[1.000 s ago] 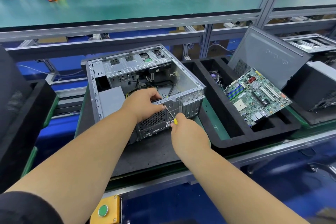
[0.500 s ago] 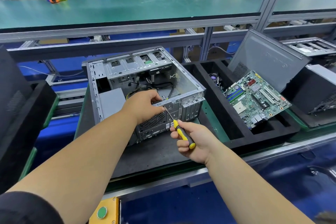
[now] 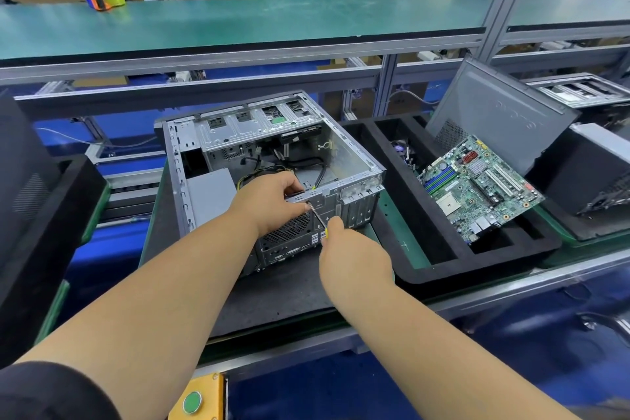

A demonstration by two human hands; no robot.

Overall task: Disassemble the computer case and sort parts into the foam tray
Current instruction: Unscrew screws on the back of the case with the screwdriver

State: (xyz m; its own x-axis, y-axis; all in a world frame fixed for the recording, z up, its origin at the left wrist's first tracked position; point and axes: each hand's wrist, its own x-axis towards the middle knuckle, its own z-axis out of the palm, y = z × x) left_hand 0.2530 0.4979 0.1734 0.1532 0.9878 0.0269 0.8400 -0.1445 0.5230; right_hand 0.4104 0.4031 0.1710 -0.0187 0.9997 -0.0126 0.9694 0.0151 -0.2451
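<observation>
Fingers [image 3: 296, 185] of the left hand [image 3: 269, 204] curl over the near rim of the open grey steel computer case [image 3: 272, 160], lying on the dark mat's middle; right hand [image 3: 354, 259] fingers close round a yellow-handled screwdriver [image 3: 318, 218], tip at that rim. Black foam tray [image 3: 443, 269], at the mat's right edge, holds a leaning grey side panel [image 3: 494, 123] and green motherboard [image 3: 477, 187].

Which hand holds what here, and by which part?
Right hand grips the screwdriver by its yellow handle, mostly hidden in the fist. Left hand grips the computer case by its rear top rail.
</observation>
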